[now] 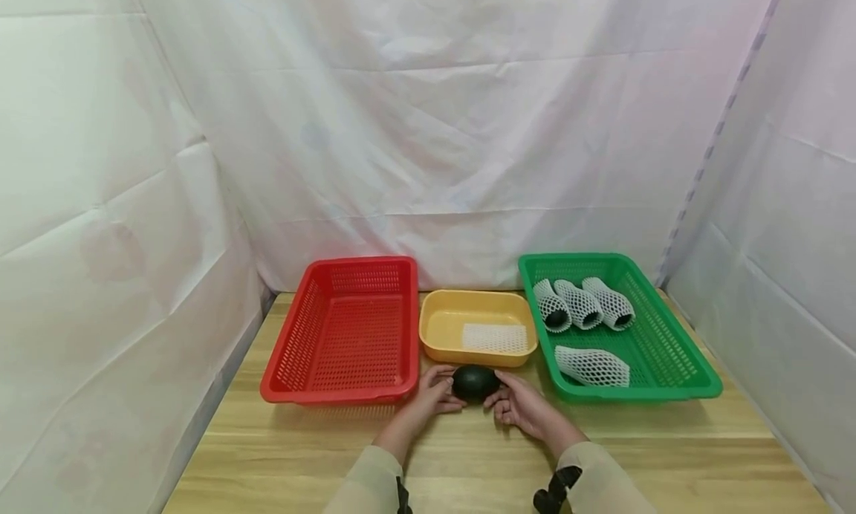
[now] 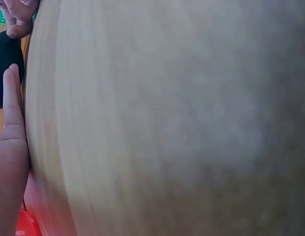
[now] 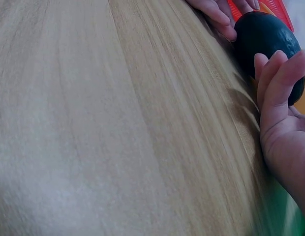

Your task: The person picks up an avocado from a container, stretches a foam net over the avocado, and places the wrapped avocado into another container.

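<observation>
A dark green, oval avocado (image 1: 475, 383) lies sideways between two hands just above or on the table, in front of the yellow tray; whether it touches the wood I cannot tell. My left hand (image 1: 433, 392) holds its left end with the fingertips. At the opposite end, my right hand (image 1: 524, 406) grips it, other fingers bent beneath. In the right wrist view the avocado (image 3: 265, 42) shows a smooth, shiny skin beside the right hand (image 3: 285, 108). The left wrist view catches only part of the avocado (image 2: 6, 64) and the left hand (image 2: 12, 132).
Behind the hands, a yellow tray (image 1: 435, 348) contains a flat white foam net (image 1: 495, 338). To the left stands a red basket (image 1: 274, 380). On the right, a green basket (image 1: 695, 384) holds several dark fruits in white foam nets (image 1: 591, 366). White cloth (image 1: 428, 142) hangs around the wooden table (image 1: 481, 462).
</observation>
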